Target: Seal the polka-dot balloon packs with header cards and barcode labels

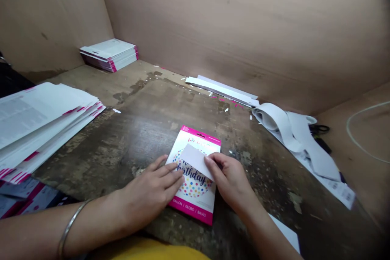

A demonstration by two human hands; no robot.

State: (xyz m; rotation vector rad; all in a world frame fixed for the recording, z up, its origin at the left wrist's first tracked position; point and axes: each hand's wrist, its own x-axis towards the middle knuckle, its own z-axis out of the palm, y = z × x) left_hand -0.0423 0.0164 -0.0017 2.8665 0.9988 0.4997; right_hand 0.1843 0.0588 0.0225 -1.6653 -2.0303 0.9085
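A flat balloon package (195, 190), white with pink bands, coloured dots and the word "birthday", lies face up on the worn dark tabletop in front of me. My left hand (150, 189) rests on its left side, fingers stretched out over the edge and the printed front. Between thumb and fingers, my right hand (233, 178) pinches a small blank white paper slip (195, 157). The slip is held across the middle of the package and covers part of the print. Whether it touches the surface I cannot tell.
Printed cards (45, 109) form a loose pile at left, with a neater stack (109, 50) in the back corner. A curled roll of white label strip (274, 124) and dark-handled scissors (319, 128) lie at right. White strips (222, 89) lie along the back wall.
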